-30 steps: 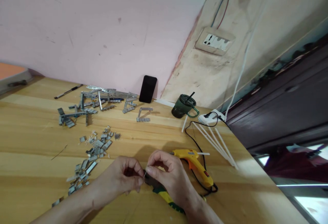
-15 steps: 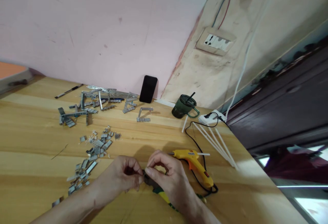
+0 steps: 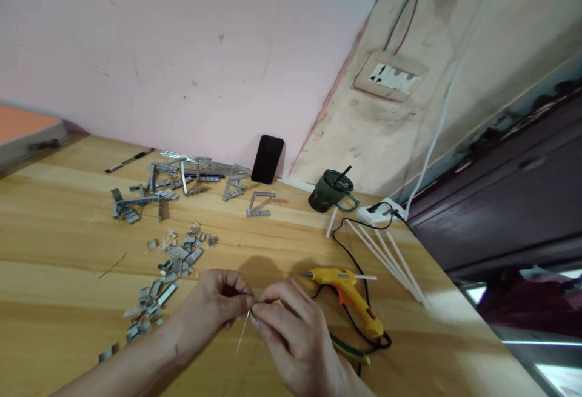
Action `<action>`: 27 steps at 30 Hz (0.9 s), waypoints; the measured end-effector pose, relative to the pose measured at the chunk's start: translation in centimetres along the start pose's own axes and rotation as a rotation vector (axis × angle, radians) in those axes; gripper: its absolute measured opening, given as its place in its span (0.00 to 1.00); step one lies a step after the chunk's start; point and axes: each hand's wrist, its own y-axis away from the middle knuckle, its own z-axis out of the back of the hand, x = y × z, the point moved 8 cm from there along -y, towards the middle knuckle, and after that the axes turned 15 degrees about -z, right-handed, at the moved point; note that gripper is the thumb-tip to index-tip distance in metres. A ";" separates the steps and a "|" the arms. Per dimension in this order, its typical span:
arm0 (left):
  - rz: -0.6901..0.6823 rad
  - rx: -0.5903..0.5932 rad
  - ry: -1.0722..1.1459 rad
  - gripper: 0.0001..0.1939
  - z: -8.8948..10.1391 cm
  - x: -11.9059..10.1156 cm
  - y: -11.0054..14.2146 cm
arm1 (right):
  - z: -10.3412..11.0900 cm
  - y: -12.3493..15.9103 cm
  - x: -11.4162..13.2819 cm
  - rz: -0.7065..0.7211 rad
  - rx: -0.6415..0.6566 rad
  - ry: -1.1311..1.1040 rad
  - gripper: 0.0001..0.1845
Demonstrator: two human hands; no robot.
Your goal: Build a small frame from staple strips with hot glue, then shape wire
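The left hand (image 3: 227, 303) and the right hand (image 3: 293, 327) meet at the near middle of the table (image 3: 59, 221). Both grips are pinched tight on the top of a thin wire (image 3: 242, 333), which hangs down toward the near side. The wire looks bare, with nothing stuck on it that I can see.

Some of the work looks done. At the far left, grey metal shapes (image 3: 140, 200) stand and lie with their bits joined, and one bent shape (image 3: 260, 196) sits alone to their right. Much seems left, because a heap of small grey pieces (image 3: 179, 253) lies loose at the middle left. The yellow glue gun (image 3: 334, 277) rests to the right, in nobody's hand.

Half a second ago only a tiny bit of wire showed; now a long piece does. The right hand now hides more of the green-handled tool (image 3: 349, 350). The heap and the glue gun have stayed put.
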 end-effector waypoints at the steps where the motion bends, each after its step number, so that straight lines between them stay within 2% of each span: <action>1: -0.001 -0.016 0.018 0.09 0.1 0.0 0.0 | -0.2 0.1 0.2 0.024 -0.005 0.045 0.10; 6: 0.022 -0.053 0.084 0.09 0.4 0.1 0.1 | -1.3 0.4 0.6 0.091 0.008 0.143 0.12; 10: 0.038 -0.041 0.114 0.10 0.2 0.0 0.0 | -1.2 0.4 0.8 0.111 -0.041 0.073 0.11; 12: 0.028 -0.036 0.113 0.10 0.3 -0.2 -0.1 | -0.9 0.3 0.5 0.077 -0.039 -0.023 0.11; 14: 0.001 -0.037 0.093 0.11 0.5 -0.6 -0.4 | -0.9 -0.1 -0.6 -0.041 0.002 -0.197 0.10; 17: -0.053 -0.043 0.033 0.12 0.9 -1.6 -0.7 | -1.9 -0.4 -4.0 -0.418 0.084 -0.555 0.06; 20: -0.103 -0.057 -0.027 0.11 1.2 -2.5 -0.7 | -5.0 0.4 -6.1 -0.760 0.273 -0.964 0.16; 23: -0.147 -0.065 -0.076 0.09 1.2 -3.0 -0.5 | -7.3 1.0 -5.7 -0.861 0.448 -1.213 0.22; 27: -0.154 -0.052 -0.115 0.09 0.8 -3.2 -0.2 | -7.8 1.2 -5.6 -0.876 0.463 -1.275 0.22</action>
